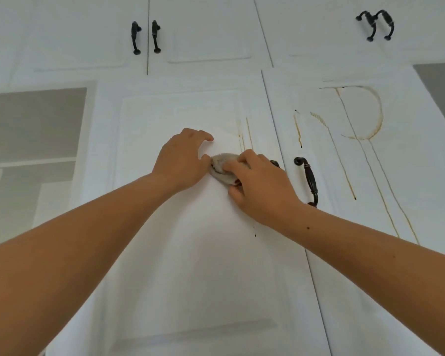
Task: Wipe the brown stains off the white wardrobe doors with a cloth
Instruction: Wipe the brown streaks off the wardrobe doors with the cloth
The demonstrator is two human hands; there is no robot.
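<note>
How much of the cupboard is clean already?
Most of the middle door looks white already. The right hand presses the cloth there, just below some thin brown streaks. The right door is still dirty, with a brown ring and long drips.

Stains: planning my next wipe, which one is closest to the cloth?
The short brown streaks just above the cloth on the middle door; the ring and long drips are on the right door.
</note>
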